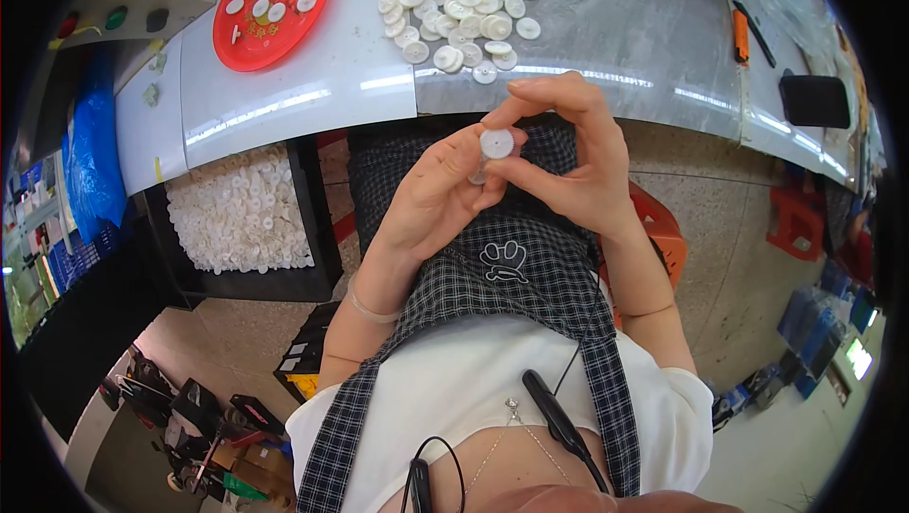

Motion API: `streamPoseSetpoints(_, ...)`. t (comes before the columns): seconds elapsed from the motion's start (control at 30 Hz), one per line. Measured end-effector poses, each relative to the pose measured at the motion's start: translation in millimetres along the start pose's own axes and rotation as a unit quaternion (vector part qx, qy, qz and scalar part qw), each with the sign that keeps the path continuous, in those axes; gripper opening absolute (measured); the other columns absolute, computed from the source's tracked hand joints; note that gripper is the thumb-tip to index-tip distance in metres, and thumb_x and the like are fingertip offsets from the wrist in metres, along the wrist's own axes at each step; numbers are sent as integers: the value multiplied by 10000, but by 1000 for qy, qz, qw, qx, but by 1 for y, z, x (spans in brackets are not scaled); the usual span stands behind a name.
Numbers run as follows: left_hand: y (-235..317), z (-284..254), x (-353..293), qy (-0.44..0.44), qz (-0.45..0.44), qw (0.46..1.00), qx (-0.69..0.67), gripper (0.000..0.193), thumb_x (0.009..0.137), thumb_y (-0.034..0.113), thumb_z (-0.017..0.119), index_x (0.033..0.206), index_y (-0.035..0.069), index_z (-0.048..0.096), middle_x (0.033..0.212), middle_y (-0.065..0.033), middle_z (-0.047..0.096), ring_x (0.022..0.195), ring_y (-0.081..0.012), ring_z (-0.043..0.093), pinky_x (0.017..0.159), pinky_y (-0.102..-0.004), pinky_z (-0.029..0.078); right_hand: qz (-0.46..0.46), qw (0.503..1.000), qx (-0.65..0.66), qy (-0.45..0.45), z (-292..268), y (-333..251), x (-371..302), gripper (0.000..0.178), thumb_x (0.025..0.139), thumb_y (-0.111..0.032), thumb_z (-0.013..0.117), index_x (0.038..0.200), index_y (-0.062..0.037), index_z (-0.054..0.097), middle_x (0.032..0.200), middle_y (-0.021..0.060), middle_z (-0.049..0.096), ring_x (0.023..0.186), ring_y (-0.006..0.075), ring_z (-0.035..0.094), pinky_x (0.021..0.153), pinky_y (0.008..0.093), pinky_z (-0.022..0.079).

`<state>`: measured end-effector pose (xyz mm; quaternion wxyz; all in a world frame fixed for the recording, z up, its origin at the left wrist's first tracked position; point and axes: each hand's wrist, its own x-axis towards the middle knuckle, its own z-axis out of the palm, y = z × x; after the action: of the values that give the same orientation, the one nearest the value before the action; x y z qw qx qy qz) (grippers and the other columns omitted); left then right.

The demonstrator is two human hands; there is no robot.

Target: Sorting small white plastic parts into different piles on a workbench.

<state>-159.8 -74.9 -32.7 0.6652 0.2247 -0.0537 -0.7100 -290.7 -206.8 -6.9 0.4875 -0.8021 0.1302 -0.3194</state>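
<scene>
A small white plastic gear (497, 143) with a toothed rim and a tiny centre hole is held up in front of my apron, just off the table's near edge. My left hand (434, 184) pinches it from the left, fingers curled. From the right, my right hand (582, 158) closes on it with the thumb below and the index finger arched over the top. Just under the gear, by the left fingers, shows a pale piece (478, 175) too small to name. Beyond my hands, a heap of similar white gears (464, 7) lies on the grey table (615, 30).
A red plate (227, 44) with several white parts sits at the left of the table. Below it, a black drawer (327, 229) is full of small white parts (241, 215). An orange cutter (740, 35) and a black phone-like object (814, 101) lie at the right.
</scene>
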Motion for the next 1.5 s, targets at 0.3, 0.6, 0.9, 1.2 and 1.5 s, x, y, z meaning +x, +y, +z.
streamPoseSetpoints(0.3,0,-5,1,-18,14,1000,14,474,1004,357,517,1263,-40,518,1082,-40,553,809,-78,486,656,-219,409,72,982,-138,103,-9,36,13,297,801,-70,733,1085,-62,650,1046,51,676,960,171,617,828,313,462)
streamPoseSetpoints(0.6,8,-6,-1,7,41,999,28,449,1002,346,524,1253,-26,513,1004,-25,522,768,-75,454,629,-209,382,16,971,-205,121,-3,40,19,177,768,-39,757,935,-73,707,952,46,646,843,181,612,709,284,483)
streamPoseSetpoints(0.9,127,-25,4,261,350,844,312,358,988,223,576,1245,-24,536,704,73,391,547,-7,290,465,-183,222,-12,969,-234,83,6,39,20,189,754,-51,767,931,-71,702,932,45,645,857,210,607,722,314,480)
streamPoseSetpoints(1.2,109,-11,13,273,349,787,430,284,969,157,594,1202,-5,582,662,85,414,490,6,291,431,-178,193,-27,958,-274,75,8,42,16,153,750,-58,765,881,-65,686,938,42,649,857,224,591,724,336,465)
streamPoseSetpoints(1.5,14,1,-6,165,103,943,268,197,1009,155,512,1134,18,578,631,74,401,486,10,293,424,-166,225,-39,957,-284,51,15,33,15,375,681,-179,827,1033,-121,713,879,24,605,823,209,560,709,320,452)
